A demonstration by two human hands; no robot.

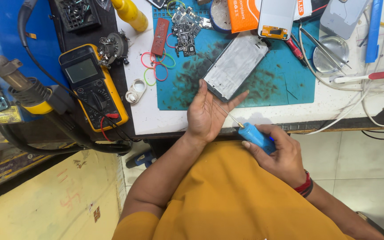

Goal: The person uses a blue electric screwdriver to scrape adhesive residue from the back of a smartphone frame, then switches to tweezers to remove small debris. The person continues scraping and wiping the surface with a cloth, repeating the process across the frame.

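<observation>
Your left hand (207,113) lies open, palm up, fingertips touching the phone frame (235,66); your right hand (281,153) grips a blue screwdriver (253,134).

There is just one view, taken from a camera on the person's head, looking steeply down over the chest and arms onto the near edge of the workbench. It sits close: the orange-clad torso fills the bottom of the frame, and the teal work mat (245,84) lies just beyond it, slightly right of centre. Beyond the mat the frame cuts off the clutter at the bench's far side. To the left of the mat the view takes in a yellow multimeter (95,86); below the mat on the right, tiled floor shows past the bench edge. No second view shares the scene.
</observation>
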